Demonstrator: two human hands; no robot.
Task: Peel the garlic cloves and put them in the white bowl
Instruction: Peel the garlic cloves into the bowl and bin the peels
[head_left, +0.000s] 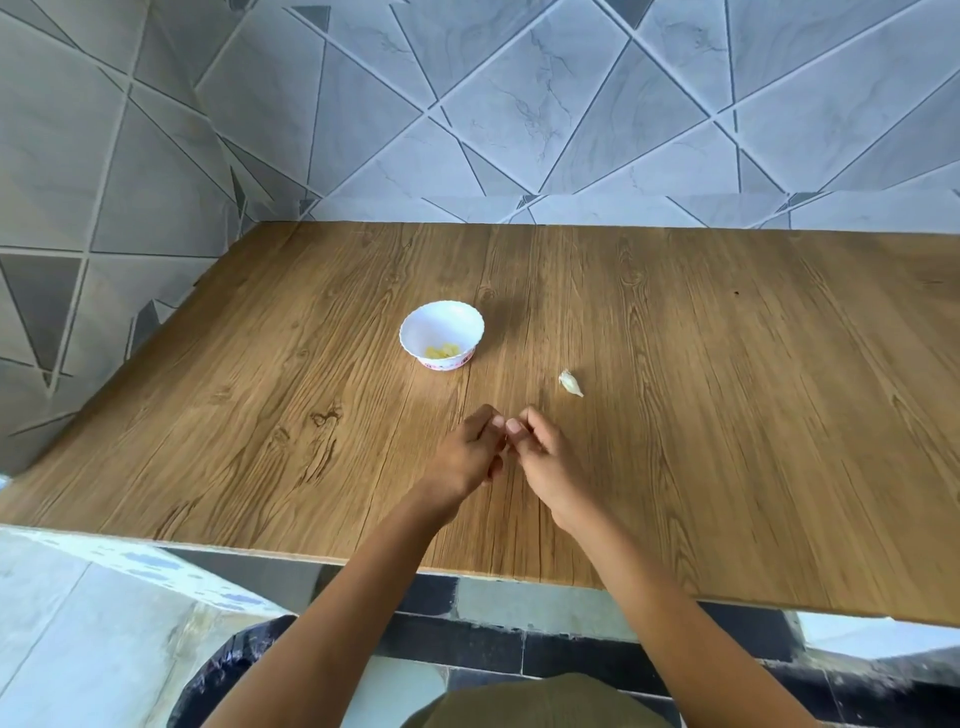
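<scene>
Fingers (513, 427) of left hand (467, 457) and right hand (550, 462) curl tip-to-tip, hold unclear — papery white clove (571, 383) nearby.

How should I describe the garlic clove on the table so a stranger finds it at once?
On the wooden table, find the white bowl near the middle. Right of it, nearer the person, lies the garlic clove, alone on the wood. It is whitish and unpeeled, unlike the yellow pieces inside the bowl.
</scene>
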